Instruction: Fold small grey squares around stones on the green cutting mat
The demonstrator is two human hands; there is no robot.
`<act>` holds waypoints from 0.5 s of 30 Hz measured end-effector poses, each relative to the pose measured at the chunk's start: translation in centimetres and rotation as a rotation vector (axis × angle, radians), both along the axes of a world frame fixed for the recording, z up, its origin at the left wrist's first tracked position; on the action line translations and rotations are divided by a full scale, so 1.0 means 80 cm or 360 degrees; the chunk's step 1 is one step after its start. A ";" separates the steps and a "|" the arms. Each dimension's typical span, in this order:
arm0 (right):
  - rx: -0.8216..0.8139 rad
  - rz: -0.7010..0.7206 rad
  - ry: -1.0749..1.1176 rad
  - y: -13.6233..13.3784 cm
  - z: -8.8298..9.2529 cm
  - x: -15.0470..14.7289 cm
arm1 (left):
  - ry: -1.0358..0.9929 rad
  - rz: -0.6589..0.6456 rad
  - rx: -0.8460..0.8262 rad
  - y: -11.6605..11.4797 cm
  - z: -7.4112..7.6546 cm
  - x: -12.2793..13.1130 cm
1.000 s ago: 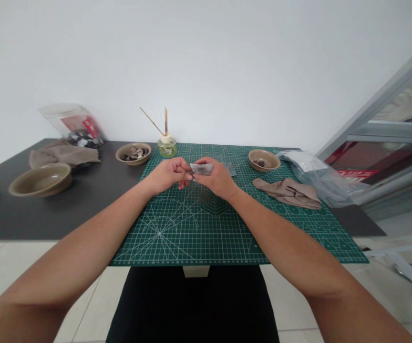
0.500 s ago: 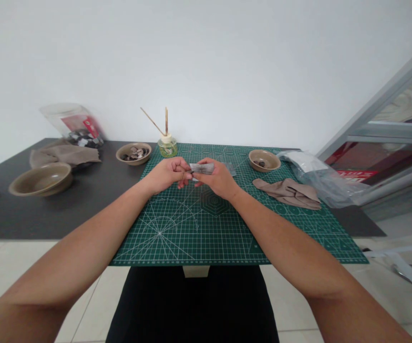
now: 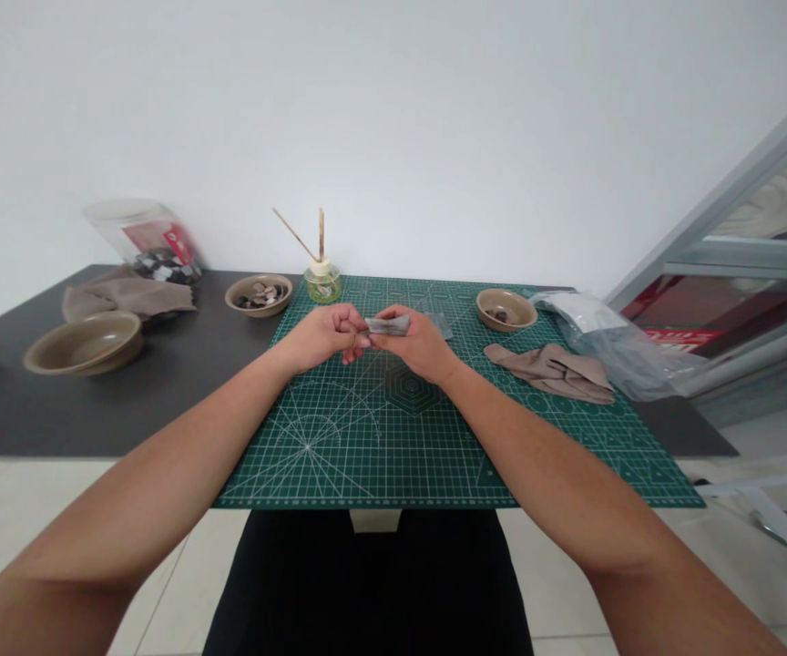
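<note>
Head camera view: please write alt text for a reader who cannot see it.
The left hand and right hand hold a small grey pouch above a green cutting mat on a dark table. Beyond stand a reed diffuser and a bowl of stones; a beige cloth lies to the right.

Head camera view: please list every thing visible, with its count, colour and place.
table: 1, dark grey, under everything
cutting mat: 1, green, table centre
large bowl: 1, tan, table left
left small bowl: 1, tan, beside mat, holds small pieces
right small bowl: 1, tan, on mat, right
diffuser bottle: 1, clear, two reeds, mat's far edge
left cloth: 1, taupe, behind large bowl
right cloth: 1, taupe, on mat, right
clear container: 1, red label, back left
plastic bag: 1, clear, right of mat
grey packet: 1, grey, between both hands
left hand: 1, pinching packet
right hand: 1, pinching packet
</note>
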State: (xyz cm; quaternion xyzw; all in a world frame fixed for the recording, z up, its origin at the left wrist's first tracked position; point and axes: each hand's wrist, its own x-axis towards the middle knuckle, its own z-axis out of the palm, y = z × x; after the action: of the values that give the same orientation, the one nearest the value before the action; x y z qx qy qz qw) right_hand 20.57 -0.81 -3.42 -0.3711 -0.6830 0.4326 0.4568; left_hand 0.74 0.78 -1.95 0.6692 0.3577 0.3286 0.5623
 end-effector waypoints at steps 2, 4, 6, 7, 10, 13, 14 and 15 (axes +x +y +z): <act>-0.0014 0.0025 0.0017 0.000 -0.001 0.000 | 0.0011 -0.0005 -0.0001 0.000 -0.001 0.000; -0.0048 0.0066 0.0047 0.001 -0.002 0.000 | 0.0016 -0.0011 -0.0002 0.000 -0.001 0.000; -0.0084 0.0105 0.0086 0.002 -0.003 0.000 | 0.0017 -0.0011 0.0001 0.000 -0.001 0.000; -0.0088 0.0115 0.0102 0.002 -0.004 0.000 | 0.0016 -0.0009 0.0002 0.000 -0.001 0.000; -0.0041 0.0091 0.0105 0.002 -0.003 0.000 | 0.0010 -0.0004 -0.0006 -0.001 0.000 0.000; 0.0004 0.0045 0.0063 0.001 -0.001 0.000 | 0.0013 0.0001 -0.0010 -0.002 0.001 0.000; 0.0020 0.0032 0.0038 0.000 -0.001 0.000 | 0.0013 0.0002 -0.0009 -0.002 0.001 0.000; 0.0037 0.0018 0.0010 0.000 0.000 0.000 | 0.0013 0.0002 -0.0008 -0.002 0.001 0.000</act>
State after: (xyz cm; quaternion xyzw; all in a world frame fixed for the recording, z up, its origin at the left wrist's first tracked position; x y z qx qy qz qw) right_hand 20.54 -0.82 -3.41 -0.3603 -0.6887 0.4284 0.4608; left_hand 0.75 0.63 -1.88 0.6690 0.3611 0.3254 0.5623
